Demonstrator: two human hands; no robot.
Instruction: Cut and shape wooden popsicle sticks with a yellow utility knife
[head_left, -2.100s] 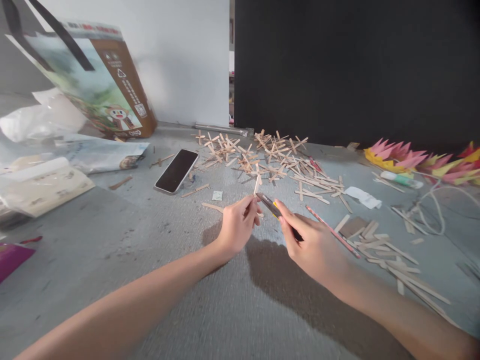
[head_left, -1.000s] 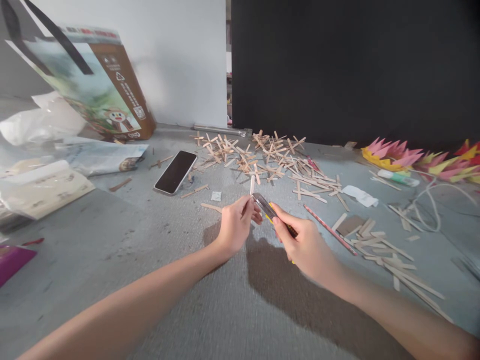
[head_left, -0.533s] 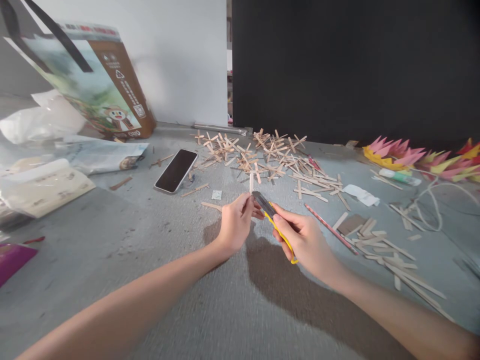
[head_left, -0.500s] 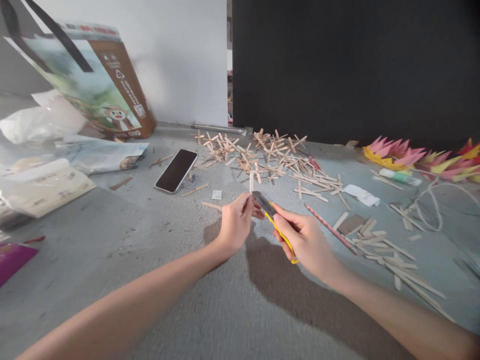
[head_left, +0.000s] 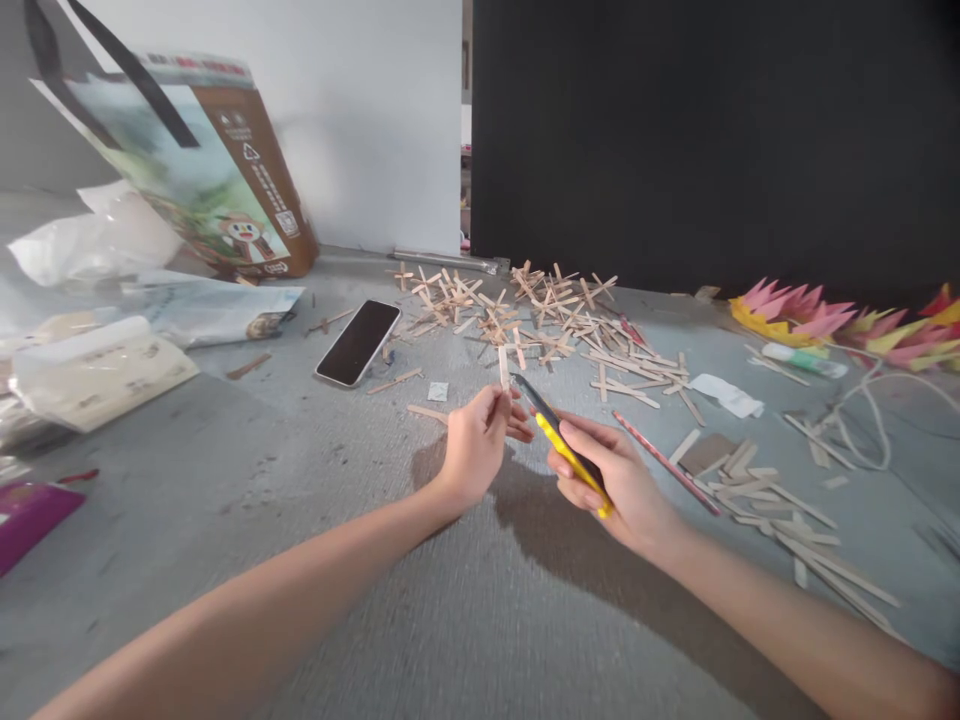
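My left hand (head_left: 478,440) pinches a pale wooden craft stick (head_left: 503,368) between thumb and fingers, its upper end pointing up and away from me. My right hand (head_left: 611,475) is wrapped round a yellow and black utility knife (head_left: 571,452). The knife's tip points up and left, close beside the stick; whether blade and stick touch I cannot tell. The lower part of the stick is hidden in my left fingers. Just beyond my hands lies a pile of craft sticks (head_left: 544,300), many joined in crosses.
A phone (head_left: 358,343) lies left of the pile, with a paper bag (head_left: 225,190) and plastic packets (head_left: 105,370) farther left. On the right are a red pencil-like stick (head_left: 666,462), loose craft sticks (head_left: 780,505), a glue tube (head_left: 804,359), a cable (head_left: 885,430) and pink-yellow paper crowns (head_left: 787,312).
The knife has turned in my right hand's grip and its tip has drawn slightly up and away from the stick. My left hand holds the stick almost unmoved. The view has shifted slightly.
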